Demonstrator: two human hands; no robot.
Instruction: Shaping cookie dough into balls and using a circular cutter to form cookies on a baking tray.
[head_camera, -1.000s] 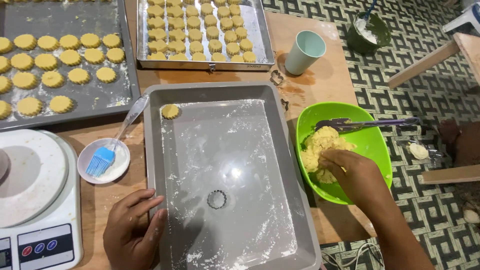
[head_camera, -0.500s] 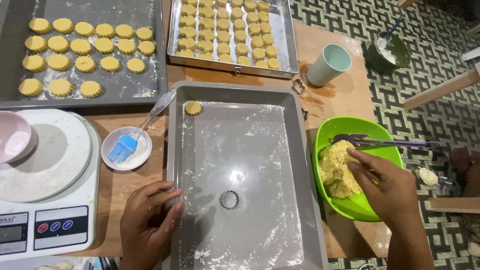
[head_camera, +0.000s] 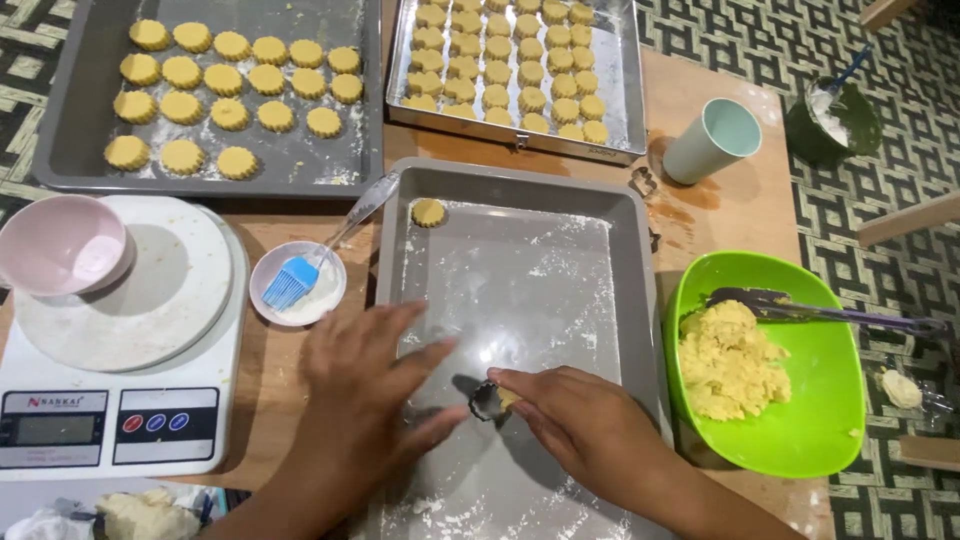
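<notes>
1. Wooden surface (head_camera: 720, 215) on a patterned green-and-white floor carries all my baking things.
2. My right hand (head_camera: 585, 425) pinches a small piece of yellow dough (head_camera: 508, 398) between thumb and fingertips, pressing it at the small dark scalloped metal cookie cutter (head_camera: 485, 398).
3. My left hand (head_camera: 365, 385) lies flat and open, fingers spread, holding nothing, just left of that cutter.
4. Both rest on the floured grey metal baking tray (head_camera: 520, 270), which has one cut yellow cookie (head_camera: 428, 212) in its far left corner.
5. Right of the tray sits a lime-green plastic bowl (head_camera: 810, 420) of dough.
6. To the left stand a small white dish (head_camera: 325, 300) with a blue silicone brush (head_camera: 290, 282) and a white kitchen scale (head_camera: 110, 400).
</notes>
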